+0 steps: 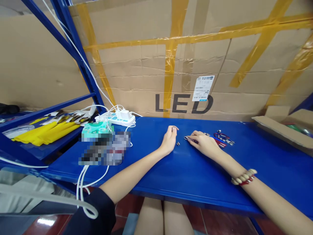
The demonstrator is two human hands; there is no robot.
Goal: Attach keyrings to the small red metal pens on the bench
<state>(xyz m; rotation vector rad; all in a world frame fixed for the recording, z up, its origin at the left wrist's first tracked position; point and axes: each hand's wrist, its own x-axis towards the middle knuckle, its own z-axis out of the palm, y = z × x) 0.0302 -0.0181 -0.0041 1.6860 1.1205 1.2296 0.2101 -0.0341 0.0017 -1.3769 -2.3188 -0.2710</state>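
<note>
My left hand rests on its side on the blue tabletop, fingers curled in towards the thumb. Whatever it may hold is hidden. A tiny metal piece lies on the table just right of it. My right hand is closed on a small, shiny metal piece that sticks out past its fingertips to the left; its exact kind is too small to tell. Beyond the right hand lie red-handled tools, partly covered by it, and a small heap of metal links with dark red cord.
A white power strip with cables stands at the back left, near a green-and-white packet and blurred-out items. An open cardboard box sits on the right. A large taped carton walls off the back; a blue frame post rises at left.
</note>
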